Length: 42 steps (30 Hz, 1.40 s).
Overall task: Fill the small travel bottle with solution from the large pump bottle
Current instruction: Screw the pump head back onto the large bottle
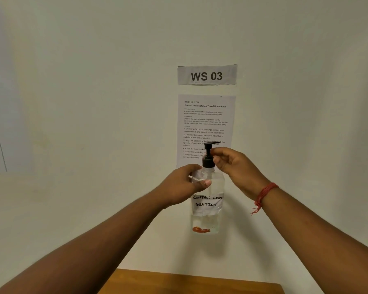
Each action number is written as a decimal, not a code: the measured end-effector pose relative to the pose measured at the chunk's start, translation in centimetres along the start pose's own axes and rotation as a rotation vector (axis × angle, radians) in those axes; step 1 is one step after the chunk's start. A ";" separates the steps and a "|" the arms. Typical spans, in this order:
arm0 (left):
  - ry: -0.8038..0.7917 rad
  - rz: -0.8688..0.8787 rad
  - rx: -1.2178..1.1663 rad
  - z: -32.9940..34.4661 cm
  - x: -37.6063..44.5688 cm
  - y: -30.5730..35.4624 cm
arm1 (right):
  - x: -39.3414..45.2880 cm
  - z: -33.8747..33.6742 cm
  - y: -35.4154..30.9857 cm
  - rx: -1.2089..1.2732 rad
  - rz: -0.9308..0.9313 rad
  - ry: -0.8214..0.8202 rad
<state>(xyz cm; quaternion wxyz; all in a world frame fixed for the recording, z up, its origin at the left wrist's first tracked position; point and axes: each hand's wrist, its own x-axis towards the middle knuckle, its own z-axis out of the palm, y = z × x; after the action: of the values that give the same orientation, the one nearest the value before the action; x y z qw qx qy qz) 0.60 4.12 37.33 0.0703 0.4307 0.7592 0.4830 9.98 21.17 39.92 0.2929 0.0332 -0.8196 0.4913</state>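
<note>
Holding the clear plastic pump bottle (pixel 208 200) up at centre frame, my left hand (pixel 185 185) wraps its shoulder while my right hand (pixel 232 164), at two o'clock, pinches the black pump collar (pixel 208 161). I judge unscrewing is the step; next, twist it free. No travel bottle in view.

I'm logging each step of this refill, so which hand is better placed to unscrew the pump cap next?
The right hand: its fingers already sit at the black pump cap. The left hand grips the pump bottle at its shoulder, steadying it.
</note>
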 end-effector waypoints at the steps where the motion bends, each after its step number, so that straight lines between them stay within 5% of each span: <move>1: -0.001 0.001 -0.002 0.0 0.0 0.0 | 0.0 -0.1 0.1 0.011 -0.002 -0.011; 14: -0.019 -0.006 -0.064 0.0 0.0 0.4 | 0.2 0.7 0.4 0.005 -0.032 0.116; 42: -0.029 -0.007 -0.029 -0.1 0.0 1.2 | -0.2 -0.8 0.0 0.119 -0.034 -0.012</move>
<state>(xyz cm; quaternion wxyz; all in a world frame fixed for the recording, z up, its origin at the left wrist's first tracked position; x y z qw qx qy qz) 1.24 4.28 38.28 0.0892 0.4337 0.7526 0.4874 10.52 21.79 40.09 0.2940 0.0676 -0.7900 0.5337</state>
